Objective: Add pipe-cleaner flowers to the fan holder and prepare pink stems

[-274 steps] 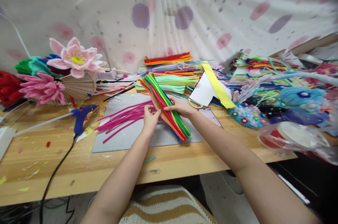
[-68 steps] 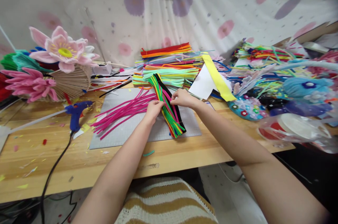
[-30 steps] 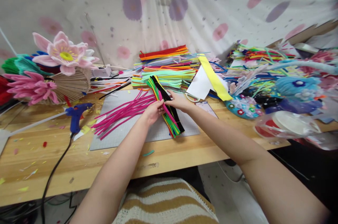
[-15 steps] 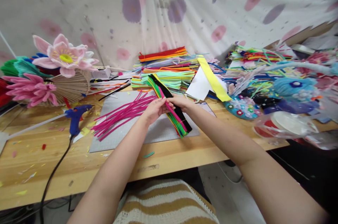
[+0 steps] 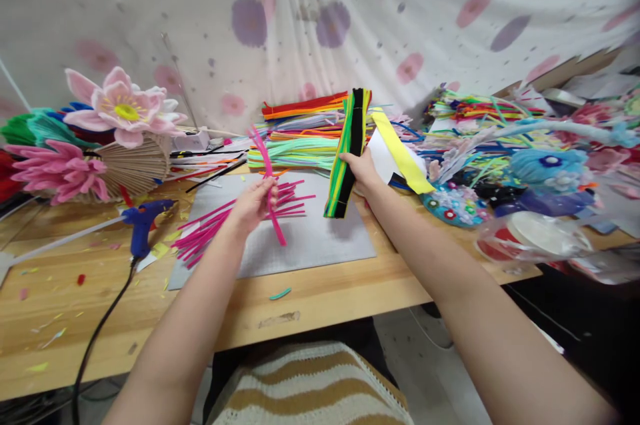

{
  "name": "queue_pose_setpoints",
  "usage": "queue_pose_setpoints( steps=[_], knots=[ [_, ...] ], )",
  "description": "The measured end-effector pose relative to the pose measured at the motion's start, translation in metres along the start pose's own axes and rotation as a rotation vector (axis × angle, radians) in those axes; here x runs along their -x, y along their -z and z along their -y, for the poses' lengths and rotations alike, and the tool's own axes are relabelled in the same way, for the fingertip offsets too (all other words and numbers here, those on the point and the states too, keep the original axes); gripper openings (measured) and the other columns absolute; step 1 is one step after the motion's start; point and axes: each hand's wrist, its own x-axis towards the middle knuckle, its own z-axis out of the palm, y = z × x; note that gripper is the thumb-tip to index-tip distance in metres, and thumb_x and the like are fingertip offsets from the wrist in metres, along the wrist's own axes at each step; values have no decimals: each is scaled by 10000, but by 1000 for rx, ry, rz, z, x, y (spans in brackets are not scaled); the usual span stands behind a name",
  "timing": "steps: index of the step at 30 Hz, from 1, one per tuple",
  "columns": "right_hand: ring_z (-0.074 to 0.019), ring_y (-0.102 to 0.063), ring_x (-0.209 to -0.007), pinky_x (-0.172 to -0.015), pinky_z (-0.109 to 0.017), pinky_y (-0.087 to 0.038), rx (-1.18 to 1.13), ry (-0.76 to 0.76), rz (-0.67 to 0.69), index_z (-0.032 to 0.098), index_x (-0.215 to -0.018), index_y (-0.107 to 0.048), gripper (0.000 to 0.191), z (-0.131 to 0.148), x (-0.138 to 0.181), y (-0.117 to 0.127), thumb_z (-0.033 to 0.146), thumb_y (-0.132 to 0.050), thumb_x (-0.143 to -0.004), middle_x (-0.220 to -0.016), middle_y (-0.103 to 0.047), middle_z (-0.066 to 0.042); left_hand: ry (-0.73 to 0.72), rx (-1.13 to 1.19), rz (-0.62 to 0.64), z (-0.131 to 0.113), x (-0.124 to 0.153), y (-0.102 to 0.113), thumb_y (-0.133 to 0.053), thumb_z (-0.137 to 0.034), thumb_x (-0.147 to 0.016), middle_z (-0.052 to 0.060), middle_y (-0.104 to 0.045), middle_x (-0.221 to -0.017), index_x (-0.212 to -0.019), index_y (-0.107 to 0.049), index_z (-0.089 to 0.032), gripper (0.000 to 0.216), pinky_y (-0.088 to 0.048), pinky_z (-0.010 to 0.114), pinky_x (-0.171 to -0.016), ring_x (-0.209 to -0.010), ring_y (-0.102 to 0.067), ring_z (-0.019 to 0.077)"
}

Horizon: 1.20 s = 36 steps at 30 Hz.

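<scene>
My left hand (image 5: 256,203) is closed around a few magenta pipe cleaners (image 5: 277,228), held above the grey cutting mat (image 5: 320,248). Beneath and beside it, more magenta pipe cleaners (image 5: 205,231) lie loose in a fan across the mat. My right hand (image 5: 361,168) grips a bundle of pipe cleaners (image 5: 347,151), green, yellow and black, raised nearly upright over the mat's right part. The two hands are apart.
Stacked pipe cleaner bundles (image 5: 300,151) stand behind the mat. A blue glue gun (image 5: 143,225) with a black cord is at left, near pink fuzzy flowers (image 5: 123,105). A yellow strip (image 5: 400,151) and a flower-covered blue piece (image 5: 457,203) lie at right.
My hands have separated. The left has moved left with the magenta pipe cleaners drawn off the bundle; the right has carried the bundle up and to the right.
</scene>
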Motion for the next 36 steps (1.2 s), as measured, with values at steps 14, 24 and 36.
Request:
queue_pose_setpoints(
  steps=[14,24,36],
  knots=[
    [-175,-612,-631,-641,-317,-529,-318,-469,553,161,-895,-582,193,24,35,-19,280,-600,-744,-717,-667,-58,-370,-1003,-495,-7,-5,57,-737,-233,-584,89,-638,-881,-812,-654,-179,249,-416,339,-833,-909,-579,248],
    [-142,-572,-969,-833,-273,-460,-216,-230,588,225,-976,-573,339,32,65,-66,490,-399,-858,-1026,-635,-11,-120,11,-124,32,7,-32,-703,-365,-685,44,-672,-938,-1047,-599,-185,417,-502,292,-766,-858,-630,171],
    [-189,-522,-1053,-930,-352,-413,127,4,693,199,-1282,-347,776,25,79,-55,280,-720,-607,-1203,-504,-87,11,84,-47,39,4,-12,-567,-356,-812,99,-699,-932,-950,-658,-119,288,-520,326,-791,-868,-651,197]
  ],
)
